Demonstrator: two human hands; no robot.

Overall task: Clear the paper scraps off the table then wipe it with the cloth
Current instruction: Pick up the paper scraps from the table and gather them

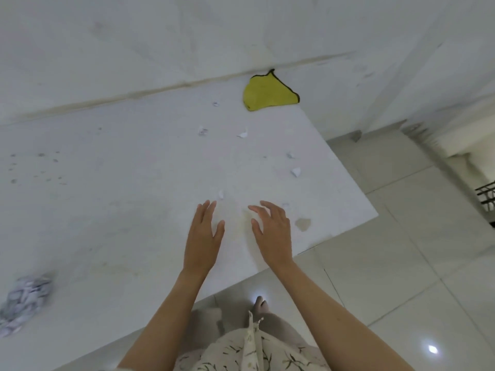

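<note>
Several small white paper scraps lie scattered on the white table (120,210): one (221,194) just beyond my left fingertips, one (296,172) to the right, two (202,131) (243,134) farther back. A pile of scraps (24,298) sits at the near left. The yellow cloth (267,93) with a dark hem lies crumpled at the far edge by the wall. My left hand (205,236) and my right hand (273,231) hover side by side over the near right part of the table, fingers spread, holding nothing.
A brownish stain (302,224) marks the table next to my right hand. The table's right corner (376,215) and near edge drop to a tiled floor (401,277). A white wall (160,36) backs the table. A dark rack (486,196) stands at far right.
</note>
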